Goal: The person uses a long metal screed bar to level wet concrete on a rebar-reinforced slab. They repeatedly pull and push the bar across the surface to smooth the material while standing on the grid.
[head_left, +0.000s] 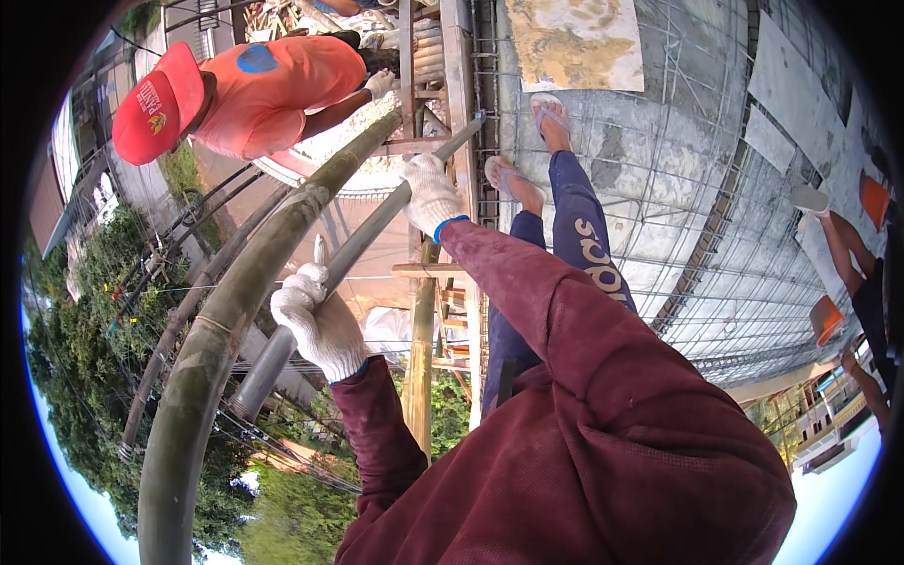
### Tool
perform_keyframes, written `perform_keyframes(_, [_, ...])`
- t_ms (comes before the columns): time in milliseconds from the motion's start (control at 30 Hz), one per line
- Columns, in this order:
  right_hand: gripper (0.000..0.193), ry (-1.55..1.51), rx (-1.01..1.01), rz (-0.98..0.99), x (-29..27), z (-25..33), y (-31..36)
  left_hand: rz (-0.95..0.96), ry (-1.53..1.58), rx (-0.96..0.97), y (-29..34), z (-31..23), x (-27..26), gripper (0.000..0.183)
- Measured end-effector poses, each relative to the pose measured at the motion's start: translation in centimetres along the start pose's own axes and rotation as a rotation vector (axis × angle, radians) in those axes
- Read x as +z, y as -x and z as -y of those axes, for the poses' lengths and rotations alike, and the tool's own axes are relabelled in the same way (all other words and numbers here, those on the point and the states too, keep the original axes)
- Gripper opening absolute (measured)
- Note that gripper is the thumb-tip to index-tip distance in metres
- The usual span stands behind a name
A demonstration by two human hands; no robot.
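Observation:
A long grey metal pipe slants from a rebar-lined edge down to the lower left. My left hand, in a white knit glove, is closed around its lower part, with one finger sticking up off the pipe. Farther up, my right hand, gloved the same way with a blue cuff, wraps the pipe. The pipe's upper end reaches a timber beam beside the rebar. A thick green bamboo pole runs left of the pipe, apart from my hands.
A co-worker in an orange shirt and red cap leans beyond the bamboo. My sandalled feet stand on a rebar grid over grey panels. A stained board lies ahead. Other people and orange buckets are at right; treetops show below left.

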State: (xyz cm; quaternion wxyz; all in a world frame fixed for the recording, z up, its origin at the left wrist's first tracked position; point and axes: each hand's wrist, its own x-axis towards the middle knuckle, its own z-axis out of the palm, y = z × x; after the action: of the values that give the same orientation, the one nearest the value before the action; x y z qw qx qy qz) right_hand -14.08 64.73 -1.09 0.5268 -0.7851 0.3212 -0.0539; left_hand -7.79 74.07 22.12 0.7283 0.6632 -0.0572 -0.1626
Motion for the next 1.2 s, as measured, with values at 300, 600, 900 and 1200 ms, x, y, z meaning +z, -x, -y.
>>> perform_keyframes(300, [0.028,-0.005,-0.003,0.172,-1.8,-0.9,-0.6,0.099,-0.054,-0.008,0.8,-0.2,1.0,0.036])
perform_keyframes(600, [0.034,0.096,-0.009,0.349,-1.8,-1.9,-1.1,-0.044,-0.048,0.005,1.4,0.3,1.6,0.038])
perform_keyframes(900, [0.017,0.042,0.076,0.25,-4.8,-0.2,-6.0,0.152,-0.204,0.002,-6.2,-0.4,8.0,0.041])
perform_keyframes(1200, [0.017,-0.137,0.323,-0.011,-7.5,-1.0,-11.5,0.283,-0.174,0.037,-17.4,2.6,17.0,0.043])
